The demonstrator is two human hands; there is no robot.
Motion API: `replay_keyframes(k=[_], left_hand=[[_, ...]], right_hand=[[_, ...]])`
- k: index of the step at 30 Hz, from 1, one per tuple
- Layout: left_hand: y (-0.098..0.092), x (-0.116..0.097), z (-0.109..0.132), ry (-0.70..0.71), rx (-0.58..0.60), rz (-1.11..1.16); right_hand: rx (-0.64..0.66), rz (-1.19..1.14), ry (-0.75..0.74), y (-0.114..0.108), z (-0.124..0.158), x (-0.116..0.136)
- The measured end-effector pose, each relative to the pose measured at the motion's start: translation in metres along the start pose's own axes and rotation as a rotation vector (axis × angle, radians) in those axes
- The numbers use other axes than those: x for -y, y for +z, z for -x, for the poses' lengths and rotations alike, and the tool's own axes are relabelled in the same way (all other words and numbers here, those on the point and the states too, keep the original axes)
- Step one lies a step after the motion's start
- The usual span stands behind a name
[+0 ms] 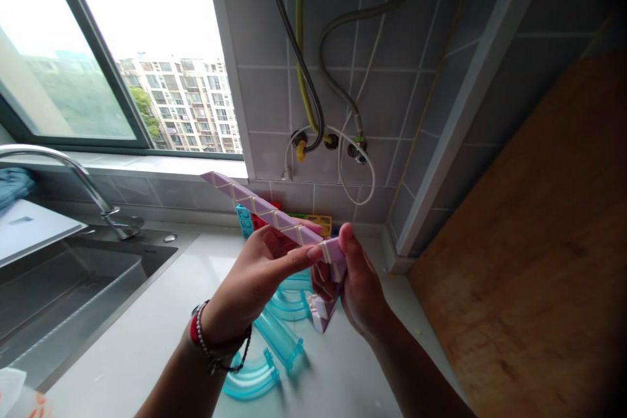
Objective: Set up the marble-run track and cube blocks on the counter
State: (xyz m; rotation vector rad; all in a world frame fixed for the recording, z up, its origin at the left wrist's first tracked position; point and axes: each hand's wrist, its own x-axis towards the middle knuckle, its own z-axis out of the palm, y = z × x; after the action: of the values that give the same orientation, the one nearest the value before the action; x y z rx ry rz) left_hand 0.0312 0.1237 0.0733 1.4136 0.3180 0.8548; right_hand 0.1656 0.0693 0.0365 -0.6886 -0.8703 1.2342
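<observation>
Gripping purple snake puzzle (274, 217), left hand (255, 274) fingers (306, 253) closed around it, right hand (357, 284) fingers curled on its bent end

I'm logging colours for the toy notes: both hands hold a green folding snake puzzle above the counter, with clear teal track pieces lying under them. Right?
Not quite: the snake puzzle is purple with white edges, not green. The head view shows the left hand and right hand holding it above the counter, with teal track pieces below.

Grey tiled walls (274, 91) are lit by a window (122, 46) at upper left; a steel sink (59, 294) is set into the white tabletop (147, 333).
</observation>
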Motion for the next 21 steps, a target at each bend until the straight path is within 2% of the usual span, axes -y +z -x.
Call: replay_keyframes(k=[2,6,8,10,14,18,21], left_hand=[[0.002,0.001,0.003,0.058,-0.072,-0.075],[0.007,0.005,0.005,0.32,-0.264,-0.534],[0.008,0.008,0.004,0.426,-0.261,-0.656],[0.007,0.01,0.002,0.458,-0.21,-0.61],[0.005,0.013,0.001,0.369,-0.174,-0.378],[0.005,0.015,0.002,0.153,-0.13,-0.144],[0.004,0.016,0.001,0.118,-0.196,-0.099]], right_hand=[[-0.06,-0.027,0.011,0.003,0.0,0.0],[-0.198,-0.122,0.098,0.005,-0.001,0.001],[-0.22,-0.175,0.131,0.005,-0.002,0.003],[-0.211,-0.19,0.107,0.007,0.0,0.004],[-0.107,-0.158,0.023,0.007,0.004,0.0],[0.148,-0.076,-0.038,0.003,0.008,-0.004],[0.273,0.013,-0.011,-0.002,0.009,0.001]])
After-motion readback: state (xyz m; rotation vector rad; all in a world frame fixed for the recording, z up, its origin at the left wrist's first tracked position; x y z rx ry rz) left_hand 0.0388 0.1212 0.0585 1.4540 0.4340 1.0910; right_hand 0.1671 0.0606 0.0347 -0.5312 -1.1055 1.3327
